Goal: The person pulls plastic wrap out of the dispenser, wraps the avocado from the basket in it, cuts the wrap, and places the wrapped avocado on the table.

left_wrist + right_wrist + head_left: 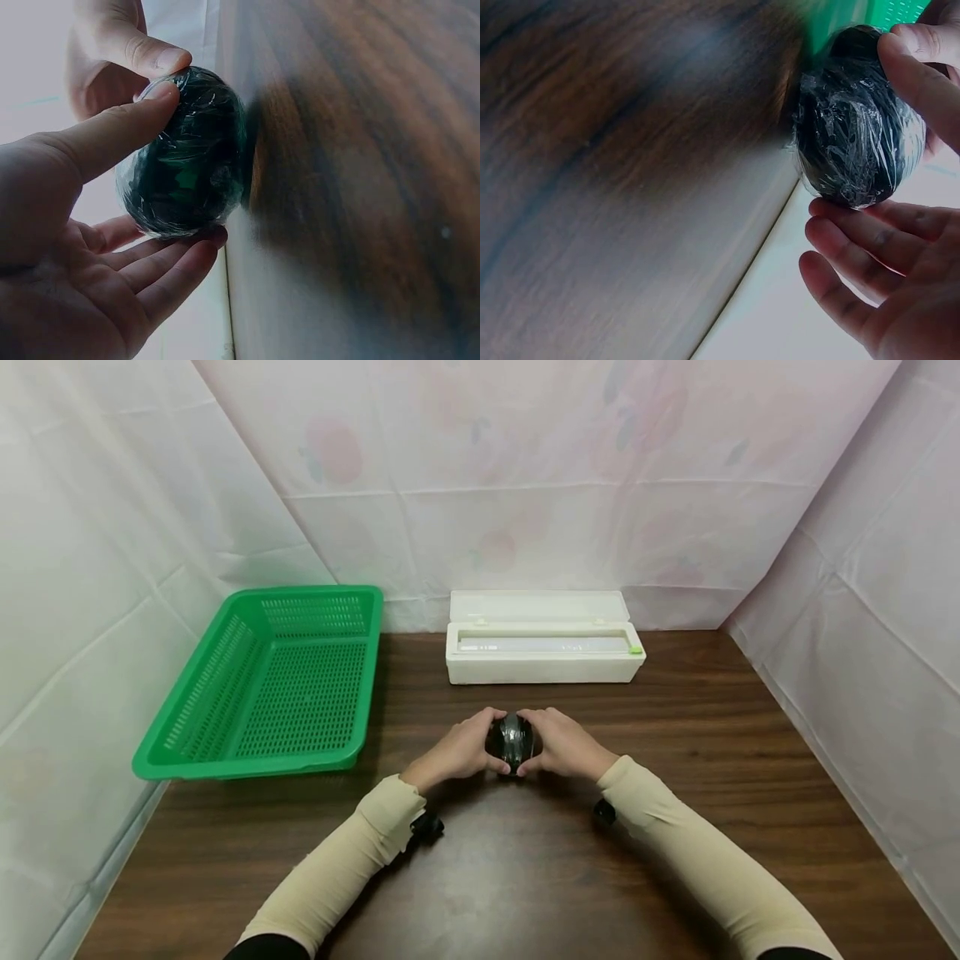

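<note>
A dark, rounded object wrapped in crinkled clear film (pixel 511 742) stands on the table in front of me; what lies under the film is hidden. In the left wrist view the wrapped object (pixel 187 161) has a dark green tint. My left hand (pixel 467 745) grips its left side, thumb on the near face and fingers around the far side. From the right, my right hand (pixel 561 743) holds it the same way. The two thumbs come close together on the wrapped object (pixel 859 124) in the right wrist view.
Behind the hands is a long white cling film dispenser (pixel 543 672), its lid (pixel 538 604) raised and a green slider (pixel 636 650) at its right end. A green perforated basket (pixel 369 693) sits at the left. Pale patterned cloth (pixel 525 527) hangs around the brown wooden table (pixel 712 718).
</note>
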A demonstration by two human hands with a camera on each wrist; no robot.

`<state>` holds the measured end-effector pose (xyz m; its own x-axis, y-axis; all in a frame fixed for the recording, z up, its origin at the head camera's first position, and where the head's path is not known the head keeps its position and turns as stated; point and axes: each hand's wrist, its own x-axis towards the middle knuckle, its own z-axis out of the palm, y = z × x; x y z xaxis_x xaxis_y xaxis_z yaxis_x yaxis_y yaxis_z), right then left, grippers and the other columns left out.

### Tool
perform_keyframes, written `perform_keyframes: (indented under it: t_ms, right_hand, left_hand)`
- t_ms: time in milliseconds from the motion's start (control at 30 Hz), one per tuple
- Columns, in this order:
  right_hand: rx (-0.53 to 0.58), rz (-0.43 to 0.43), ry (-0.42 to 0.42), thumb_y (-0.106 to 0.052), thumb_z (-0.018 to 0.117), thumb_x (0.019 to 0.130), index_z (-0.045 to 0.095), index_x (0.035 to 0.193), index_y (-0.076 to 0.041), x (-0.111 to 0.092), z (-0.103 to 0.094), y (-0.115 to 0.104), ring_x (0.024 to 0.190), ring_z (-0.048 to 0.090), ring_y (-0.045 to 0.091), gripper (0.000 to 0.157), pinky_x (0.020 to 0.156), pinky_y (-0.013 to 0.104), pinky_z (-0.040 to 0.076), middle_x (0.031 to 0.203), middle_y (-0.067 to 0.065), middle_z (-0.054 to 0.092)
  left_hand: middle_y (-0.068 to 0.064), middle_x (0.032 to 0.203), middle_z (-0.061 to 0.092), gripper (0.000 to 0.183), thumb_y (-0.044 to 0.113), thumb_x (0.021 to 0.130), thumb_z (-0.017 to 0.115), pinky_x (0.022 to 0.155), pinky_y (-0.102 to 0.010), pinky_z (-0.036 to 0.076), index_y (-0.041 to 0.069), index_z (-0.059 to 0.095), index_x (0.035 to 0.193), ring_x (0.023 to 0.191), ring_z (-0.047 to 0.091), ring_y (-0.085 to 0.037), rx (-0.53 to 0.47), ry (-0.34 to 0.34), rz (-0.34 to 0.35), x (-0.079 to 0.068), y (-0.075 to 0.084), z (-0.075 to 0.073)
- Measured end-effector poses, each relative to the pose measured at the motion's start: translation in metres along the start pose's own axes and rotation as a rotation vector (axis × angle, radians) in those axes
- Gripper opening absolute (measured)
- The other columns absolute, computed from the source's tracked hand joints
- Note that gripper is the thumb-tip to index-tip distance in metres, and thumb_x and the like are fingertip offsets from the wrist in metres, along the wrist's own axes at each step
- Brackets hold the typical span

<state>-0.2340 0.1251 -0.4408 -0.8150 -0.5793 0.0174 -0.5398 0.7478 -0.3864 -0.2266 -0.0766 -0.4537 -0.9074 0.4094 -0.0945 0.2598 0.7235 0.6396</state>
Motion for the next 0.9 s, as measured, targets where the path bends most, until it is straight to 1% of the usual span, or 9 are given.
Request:
perform_keyframes:
  t_ms: [167,400,633,700,900]
  right_hand:
    - [0.002,-0.003,0.012,-0.04,0.088,0.067,0.052,0.136,-0.003,0.0007,-0.003,-0.0014,0.103,0.057,0.024,0.086,0.09,0.041,0.05,0.121,0.01,0.064]
    - [0.001,0.002,-0.011,-0.041,0.087,0.069,0.05,0.137,-0.001,-0.0003,-0.0018,-0.0043,0.105,0.057,0.024,0.088,0.09,0.042,0.05,0.123,0.011,0.063]
    - [0.027,0.012,-0.005,-0.039,0.087,0.069,0.048,0.139,-0.002,0.0014,-0.0001,-0.003,0.11,0.057,0.027,0.088,0.095,0.044,0.049,0.127,0.013,0.061]
    - [0.036,0.016,-0.011,-0.039,0.087,0.069,0.048,0.139,-0.003,0.0018,0.0001,-0.0028,0.112,0.057,0.028,0.089,0.095,0.044,0.049,0.127,0.013,0.061]
    - [0.073,0.036,-0.028,-0.038,0.087,0.07,0.046,0.141,-0.003,0.0002,0.0008,-0.0012,0.113,0.057,0.029,0.089,0.096,0.046,0.049,0.128,0.015,0.06]
  left_hand:
    - [-0.013,0.144,0.05,0.087,0.029,0.074,0.086,0.1,-0.046,0.047,0.008,0.039,0.144,0.122,0.056,-0.03,0.013,-0.003,0.006,0.0001,0.0022,-0.0031]
    - [-0.015,0.143,0.051,0.086,0.028,0.074,0.086,0.101,-0.045,0.046,0.006,0.039,0.143,0.123,0.055,-0.03,0.016,-0.008,0.002,-0.0023,0.0001,-0.0005]
    - [-0.016,0.142,0.051,0.085,0.025,0.074,0.086,0.103,-0.045,0.045,0.006,0.039,0.142,0.124,0.054,-0.031,-0.017,0.008,0.016,-0.0039,-0.0006,-0.0026]
    - [-0.016,0.142,0.051,0.085,0.025,0.074,0.086,0.104,-0.046,0.045,0.006,0.039,0.143,0.125,0.054,-0.031,-0.025,0.001,0.01,-0.0038,-0.0009,-0.0033]
    - [-0.017,0.138,0.054,0.087,0.028,0.074,0.086,0.1,-0.047,0.047,0.009,0.038,0.144,0.122,0.056,-0.031,-0.048,-0.021,-0.008,-0.0026,-0.0036,-0.003]
